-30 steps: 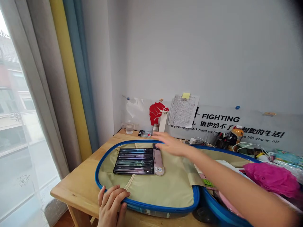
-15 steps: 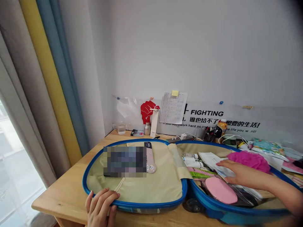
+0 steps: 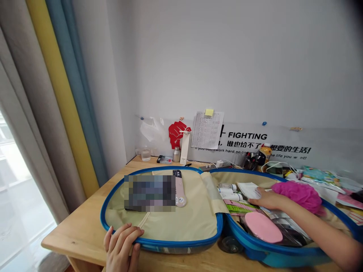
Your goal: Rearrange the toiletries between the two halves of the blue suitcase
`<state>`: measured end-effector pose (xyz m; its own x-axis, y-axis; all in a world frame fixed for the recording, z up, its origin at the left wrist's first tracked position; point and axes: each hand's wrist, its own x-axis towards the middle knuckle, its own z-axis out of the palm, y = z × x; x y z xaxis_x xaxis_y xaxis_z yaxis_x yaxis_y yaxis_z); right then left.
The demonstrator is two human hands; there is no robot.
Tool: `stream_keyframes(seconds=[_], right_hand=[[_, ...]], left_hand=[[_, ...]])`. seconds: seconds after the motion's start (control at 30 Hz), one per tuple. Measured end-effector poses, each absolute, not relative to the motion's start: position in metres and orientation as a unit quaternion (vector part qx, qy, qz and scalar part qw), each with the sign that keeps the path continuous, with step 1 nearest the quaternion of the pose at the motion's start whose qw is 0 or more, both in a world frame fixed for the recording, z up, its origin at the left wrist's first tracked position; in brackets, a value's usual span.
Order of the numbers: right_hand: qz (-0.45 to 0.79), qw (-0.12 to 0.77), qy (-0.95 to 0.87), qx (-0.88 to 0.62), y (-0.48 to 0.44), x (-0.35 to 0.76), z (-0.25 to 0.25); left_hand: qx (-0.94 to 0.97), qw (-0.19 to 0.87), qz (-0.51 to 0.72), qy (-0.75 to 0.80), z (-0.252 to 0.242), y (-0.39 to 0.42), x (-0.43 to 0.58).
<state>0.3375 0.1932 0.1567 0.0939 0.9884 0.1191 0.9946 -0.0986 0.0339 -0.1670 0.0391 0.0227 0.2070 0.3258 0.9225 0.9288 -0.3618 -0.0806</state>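
An open suitcase (image 3: 193, 223) lay on the wooden bench (image 3: 85, 230), its halves spread side by side. The left hand (image 3: 121, 241) rested on the near rim (image 3: 172, 243) of the left half, fingers slightly parted and bent over the edge; I could not tell whether they gripped it. The right hand (image 3: 265, 198) was in the right half, fingers low over a white packet (image 3: 247, 190) (the tips seemed to touch it, but any hold was hidden). The packet lay between small bottles (image 3: 231, 196) and a magenta bath puff (image 3: 297, 194), behind a pink case (image 3: 262, 226).
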Motion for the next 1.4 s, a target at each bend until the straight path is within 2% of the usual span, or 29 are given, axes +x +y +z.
stream_keyframes(seconds=[0.17, 0.3, 0.43, 0.53, 0.6, 0.73, 0.87, 0.97, 1.2, 1.3, 1.4], right_hand=[[-0.016, -0.013, -0.638, -0.770, 0.191, 0.328, 0.166], [-0.028, -0.017, -0.607, -0.794, 0.190, 0.324, 0.203], [-0.064, 0.078, -0.621, -0.777, 0.183, 0.287, 0.256], [0.056, 0.164, -0.711, -0.682, 0.172, 0.218, 0.271], [0.128, 0.168, -0.798, -0.564, 0.164, 0.159, 0.260], [0.176, 0.098, -0.902, -0.382, 0.153, 0.050, 0.207], [0.185, 0.064, -0.929, -0.314, 0.150, -0.013, 0.160], [0.209, 0.031, -0.936, -0.283, 0.149, -0.030, 0.142], [0.290, -0.089, -0.916, -0.261, 0.144, -0.029, 0.137], [0.282, -0.068, -0.917, -0.276, 0.145, -0.022, 0.152], [0.201, -0.018, -0.941, -0.272, 0.148, 0.001, 0.181]], left_hand=[[-0.695, 0.334, -0.441, -0.459, 0.023, 0.038, -0.165], [-0.692, 0.322, -0.441, -0.472, 0.023, 0.037, -0.163], [-0.693, 0.315, -0.442, -0.474, 0.024, 0.036, -0.162], [-0.694, 0.315, -0.443, -0.472, 0.025, 0.035, -0.161], [-0.696, 0.316, -0.441, -0.470, 0.024, 0.035, -0.160], [-0.673, 0.329, -0.451, -0.484, 0.021, 0.035, -0.158], [-0.651, 0.334, -0.470, -0.495, 0.019, 0.035, -0.156], [-0.662, 0.337, -0.457, -0.490, 0.020, 0.033, -0.156], [-0.689, 0.337, -0.421, -0.485, 0.028, 0.035, -0.155], [-0.702, 0.296, -0.448, -0.467, 0.036, 0.032, -0.158], [-0.689, 0.224, -0.516, -0.456, 0.041, 0.010, -0.167]])
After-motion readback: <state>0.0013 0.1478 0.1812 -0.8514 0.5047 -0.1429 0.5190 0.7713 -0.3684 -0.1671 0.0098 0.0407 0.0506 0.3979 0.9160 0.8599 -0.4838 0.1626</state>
